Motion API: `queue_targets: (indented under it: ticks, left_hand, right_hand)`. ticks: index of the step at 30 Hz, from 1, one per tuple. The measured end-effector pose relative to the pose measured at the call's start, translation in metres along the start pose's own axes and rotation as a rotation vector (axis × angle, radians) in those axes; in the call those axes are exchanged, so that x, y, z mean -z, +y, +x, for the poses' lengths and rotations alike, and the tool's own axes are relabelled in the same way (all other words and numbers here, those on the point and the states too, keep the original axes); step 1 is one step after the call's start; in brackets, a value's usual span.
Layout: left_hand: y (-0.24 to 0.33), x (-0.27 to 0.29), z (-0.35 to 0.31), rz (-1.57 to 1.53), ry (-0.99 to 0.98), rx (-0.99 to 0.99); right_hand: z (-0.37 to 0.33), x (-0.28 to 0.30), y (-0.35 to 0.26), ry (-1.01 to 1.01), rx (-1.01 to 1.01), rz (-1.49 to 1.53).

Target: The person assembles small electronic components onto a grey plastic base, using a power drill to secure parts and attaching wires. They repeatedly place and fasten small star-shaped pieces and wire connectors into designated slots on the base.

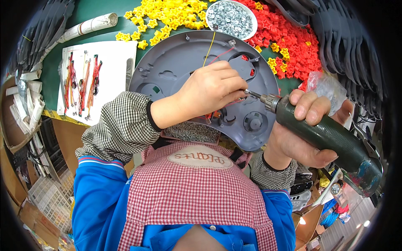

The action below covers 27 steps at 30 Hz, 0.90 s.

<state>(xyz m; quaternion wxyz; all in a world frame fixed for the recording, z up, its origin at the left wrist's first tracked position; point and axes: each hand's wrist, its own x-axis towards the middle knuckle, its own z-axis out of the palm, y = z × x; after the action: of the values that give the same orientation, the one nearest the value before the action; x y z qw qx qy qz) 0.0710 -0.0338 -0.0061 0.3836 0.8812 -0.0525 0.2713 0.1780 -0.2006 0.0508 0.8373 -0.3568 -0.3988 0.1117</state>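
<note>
The round grey plastic housing (pixel 176 67) lies flat on the green worktop (pixel 92 10) before you, its ribbed inner side up, red and yellow wires crossing it. Your left hand (pixel 211 88) rests on it, fingers pinched together at the bit, apparently steadying a screw. Your right hand (pixel 303 125) has its fingers clamped round the dark green electric screwdriver (pixel 326 136), angled in.

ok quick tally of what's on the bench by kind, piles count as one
grey round housing: 1
electric screwdriver: 1
dish of screws: 1
yellow piece pile: 1
red piece pile: 1
white sheet with wire bundles: 1
Total: 6
</note>
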Motion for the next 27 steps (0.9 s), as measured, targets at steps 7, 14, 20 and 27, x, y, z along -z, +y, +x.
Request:
queue_targets:
  ticks: [7,14,20,27]
  left_hand:
    - [-0.0031,0.0017,-0.0015,-0.037,-0.064,0.041]
    - [-0.0040,0.0016,-0.0015,-0.061,-0.080,0.077]
    - [-0.0056,-0.0001,-0.0018,-0.078,-0.067,0.071]
    - [-0.0059,-0.0007,-0.0036,-0.082,-0.071,0.080]
  right_hand:
    - [-0.0027,-0.0023,0.0016,0.008,0.042,0.035]
    - [-0.0023,-0.0039,0.0040,-0.011,0.046,-0.005]
    - [-0.0017,-0.0035,0.0021,-0.048,0.012,-0.032]
    - [-0.0034,-0.0040,0.0028,-0.051,0.023,-0.055]
